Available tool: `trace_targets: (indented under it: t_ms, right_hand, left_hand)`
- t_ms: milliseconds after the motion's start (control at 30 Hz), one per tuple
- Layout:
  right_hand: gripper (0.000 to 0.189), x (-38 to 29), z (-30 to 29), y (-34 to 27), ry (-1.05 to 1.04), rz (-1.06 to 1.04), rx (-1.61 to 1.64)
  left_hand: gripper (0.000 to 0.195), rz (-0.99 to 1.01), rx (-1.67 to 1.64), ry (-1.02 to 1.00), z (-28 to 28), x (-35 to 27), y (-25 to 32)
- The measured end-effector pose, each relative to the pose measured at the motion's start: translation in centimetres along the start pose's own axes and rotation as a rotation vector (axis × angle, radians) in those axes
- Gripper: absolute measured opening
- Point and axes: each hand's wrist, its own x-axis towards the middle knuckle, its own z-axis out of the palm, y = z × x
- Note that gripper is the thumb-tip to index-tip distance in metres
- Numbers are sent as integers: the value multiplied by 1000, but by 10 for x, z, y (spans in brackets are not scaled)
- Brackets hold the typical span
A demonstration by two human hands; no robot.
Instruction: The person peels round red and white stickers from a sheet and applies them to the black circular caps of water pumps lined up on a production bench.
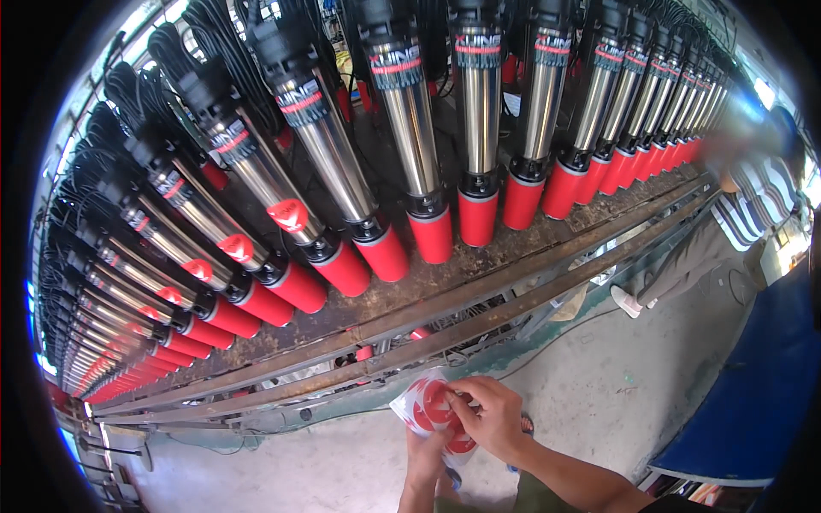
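My left hand (428, 452) holds a sheet of round red stickers (420, 407) over the floor, below the bench edge. The thumb and fingertips of my right hand (490, 410) pinch at a red sticker on the same sheet; whether it is peeled off cannot be told. Beyond my hands stands a long row of steel submersible pumps (410, 128) with black tops and red lower ends. Several pumps on the left carry a round red sticker (287, 215) low on the steel body; those from the middle to the right show none.
The bench (410, 292) has rusty metal rails (462, 320) along its front. Coiled black cables (224, 51) hang behind the pumps. A person in a striped top (753, 199) stands at the right by the bench. A blue surface (737, 385) lies at the lower right.
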Motion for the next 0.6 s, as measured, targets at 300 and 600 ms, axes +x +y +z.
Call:
trace_targets:
  t_ms: [300,600]
  right_hand:
    - [12,45,0,62,-122,20,95]
    - [10,209,-44,65,-153,-194,395]
  left_hand:
    - [56,95,12,144,18,50,-41]
    - [76,220,-482,37,6,72,-13]
